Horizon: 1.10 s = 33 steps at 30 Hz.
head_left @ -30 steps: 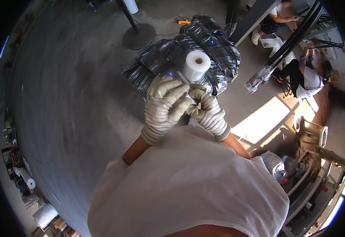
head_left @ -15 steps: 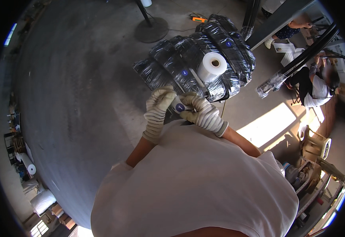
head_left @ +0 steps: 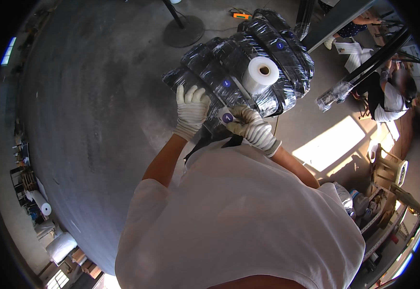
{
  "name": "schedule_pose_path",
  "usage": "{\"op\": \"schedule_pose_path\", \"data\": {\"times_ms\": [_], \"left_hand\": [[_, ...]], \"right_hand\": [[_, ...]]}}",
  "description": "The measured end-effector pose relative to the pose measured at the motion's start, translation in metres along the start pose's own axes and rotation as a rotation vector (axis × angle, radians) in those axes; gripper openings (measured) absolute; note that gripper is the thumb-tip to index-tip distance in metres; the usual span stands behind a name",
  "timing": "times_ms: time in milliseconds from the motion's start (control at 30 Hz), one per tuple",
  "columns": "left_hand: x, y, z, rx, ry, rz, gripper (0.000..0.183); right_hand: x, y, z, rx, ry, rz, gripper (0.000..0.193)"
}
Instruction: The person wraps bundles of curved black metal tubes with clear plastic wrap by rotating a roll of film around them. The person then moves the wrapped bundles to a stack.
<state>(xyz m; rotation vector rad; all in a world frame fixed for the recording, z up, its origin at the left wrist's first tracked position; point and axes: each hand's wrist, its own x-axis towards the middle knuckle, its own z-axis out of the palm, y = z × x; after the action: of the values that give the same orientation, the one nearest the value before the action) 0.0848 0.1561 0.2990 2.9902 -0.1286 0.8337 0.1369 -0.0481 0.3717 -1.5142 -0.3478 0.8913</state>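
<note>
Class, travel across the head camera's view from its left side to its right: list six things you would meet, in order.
White roll → left gloved hand → blue-dotted label → right gloved hand → sunlit floor patch → seated co-worker.

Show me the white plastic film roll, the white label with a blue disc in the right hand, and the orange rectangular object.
White plastic film roll (head_left: 261, 79): head view, lower end face.
White label with blue disc (head_left: 227, 117): head view, its disc's middle.
Orange rectangular object (head_left: 241, 16): head view, its middle.
</note>
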Motion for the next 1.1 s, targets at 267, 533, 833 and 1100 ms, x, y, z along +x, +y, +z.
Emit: {"op": "schedule_pose_path", "data": {"times_ms": [267,533,833,1100], "left_hand": [[-0.037,0.006,0.017,0.032,-0.114,-0.057,0.031],[-0.048,0.037,-0.032,-0.238,-0.194,-0.233,0.042],[-0.033,0.034,-0.001,-0.108,-0.364,-0.143,0.072],[0.025,0.055,-0.024,-0.124,-0.003,-0.339,0.067]], "right_hand": [[-0.011,-0.009,-0.002,0.145,0.052,-0.031,0.027],[-0.007,0.023,-0.021,-0.118,0.01,-0.027,0.033],[-0.008,0.021,-0.018,0.172,0.053,-0.003,0.031],[-0.015,0.043,-0.02,0.306,0.137,0.069,0.037]]}}
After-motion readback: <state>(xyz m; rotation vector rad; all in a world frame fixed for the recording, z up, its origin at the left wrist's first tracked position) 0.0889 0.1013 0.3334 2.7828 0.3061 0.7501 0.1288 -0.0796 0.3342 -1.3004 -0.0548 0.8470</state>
